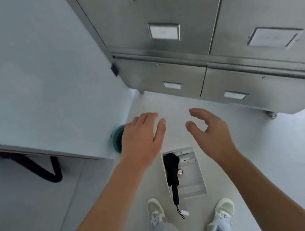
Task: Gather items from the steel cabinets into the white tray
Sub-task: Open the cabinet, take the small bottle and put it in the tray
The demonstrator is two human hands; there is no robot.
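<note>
The white tray (193, 181) lay on the floor beneath both hands, holding a black umbrella (171, 169) and perhaps small white boxes (186, 159). The left hand (141, 137) and right hand (209, 133) hung empty, fingers loosely spread. Steel cabinets (174, 32) stood closed beyond them.

Floor (292, 143): tray (199, 175) just ahead of two shoes (155, 210), between them.
In tray: umbrella (171, 170) along left side, handle overhanging near rim; small boxes (186, 159) at far end, right of umbrella.
Cabinets (169, 2) beyond tray.
Counter (24, 95) at left, hose (42, 170) beneath.
</note>
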